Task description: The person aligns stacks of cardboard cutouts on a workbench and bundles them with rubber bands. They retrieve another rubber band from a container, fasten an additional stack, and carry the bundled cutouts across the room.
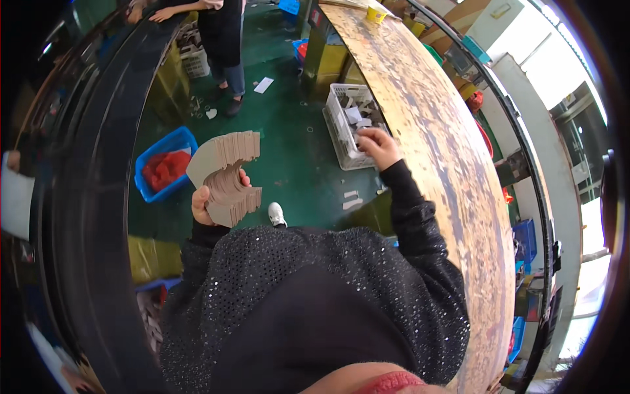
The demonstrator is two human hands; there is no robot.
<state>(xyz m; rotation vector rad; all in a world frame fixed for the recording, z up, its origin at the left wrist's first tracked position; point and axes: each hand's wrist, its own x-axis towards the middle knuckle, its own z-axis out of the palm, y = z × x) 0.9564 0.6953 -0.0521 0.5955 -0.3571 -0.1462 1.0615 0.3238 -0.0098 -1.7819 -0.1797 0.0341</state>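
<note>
A thick stack of grey-brown cardboard pieces (226, 178), all cut to the same curved shape with a deep notch, stands out in front of my body. My left hand (203, 202) is closed around its lower part, with the thumb on the near side and fingertips showing in the notch. My right hand (379, 148) is at the near right corner of a white plastic crate (354, 161), its fingers curled in. Whether anything is pinched in them cannot be made out. Scraps of cardboard and paper (357, 117) lie inside the crate.
A long worn wooden table (426, 125) runs along my right, a dark bench (108, 164) along my left. On the green floor (282, 118) are a blue bin (147, 190) with red material and loose scraps (352, 201). Another person (223, 39) stands at the far left bench.
</note>
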